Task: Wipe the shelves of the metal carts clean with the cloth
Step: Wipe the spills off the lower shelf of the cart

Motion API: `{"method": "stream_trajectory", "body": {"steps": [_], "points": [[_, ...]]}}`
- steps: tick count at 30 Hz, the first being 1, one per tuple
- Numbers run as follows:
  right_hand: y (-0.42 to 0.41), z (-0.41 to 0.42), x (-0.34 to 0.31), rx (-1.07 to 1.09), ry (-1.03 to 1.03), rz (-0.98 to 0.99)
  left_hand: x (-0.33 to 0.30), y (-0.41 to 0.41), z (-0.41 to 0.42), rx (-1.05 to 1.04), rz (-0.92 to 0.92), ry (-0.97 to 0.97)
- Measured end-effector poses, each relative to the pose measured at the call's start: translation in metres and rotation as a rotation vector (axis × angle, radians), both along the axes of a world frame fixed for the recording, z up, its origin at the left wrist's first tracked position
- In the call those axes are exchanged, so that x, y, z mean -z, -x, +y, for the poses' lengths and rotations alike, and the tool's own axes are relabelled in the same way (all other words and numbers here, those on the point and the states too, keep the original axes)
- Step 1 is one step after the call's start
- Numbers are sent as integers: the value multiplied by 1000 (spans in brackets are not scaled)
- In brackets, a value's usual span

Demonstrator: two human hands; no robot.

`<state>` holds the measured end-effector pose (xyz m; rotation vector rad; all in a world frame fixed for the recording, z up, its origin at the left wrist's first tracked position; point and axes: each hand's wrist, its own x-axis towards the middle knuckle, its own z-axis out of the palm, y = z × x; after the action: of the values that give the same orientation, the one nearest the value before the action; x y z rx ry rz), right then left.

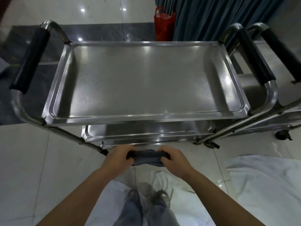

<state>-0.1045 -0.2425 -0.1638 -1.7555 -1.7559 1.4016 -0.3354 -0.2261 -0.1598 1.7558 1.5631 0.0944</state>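
Cloth (147,158) bunched btwn left hand (118,158) & right hand (175,160), fingers curled round its ends, lower centre, off the cart. Top shelf (146,84) looks smear-free; lower shelves (146,132), 2nd cart (260,88) prob still to do.

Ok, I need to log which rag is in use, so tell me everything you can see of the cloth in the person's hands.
The cloth is dark grey-blue, soft fabric, bunched into a short roll stretched level between both hands. The left hand grips one end, the right hand the other, fingers curled over it. It is held in the air in front of the cart's lower shelves, touching neither the cart nor the floor. Whether it is wet cannot be told.
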Motion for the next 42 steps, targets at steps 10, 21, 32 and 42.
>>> {"method": "stream_trajectory", "body": {"steps": [10,21,32,42], "points": [[-39,35,103,101,-108,15,105,-11,25,-131,-49,-57],[-67,128,272,290,-402,-48,252,-55,120,-52,-64,-329],[-42,175,336,146,-1062,-503,339,-69,173,-73,-22,-800],[-31,168,375,-333,-703,-640,367,-60,172,-173,90,-883]]}}
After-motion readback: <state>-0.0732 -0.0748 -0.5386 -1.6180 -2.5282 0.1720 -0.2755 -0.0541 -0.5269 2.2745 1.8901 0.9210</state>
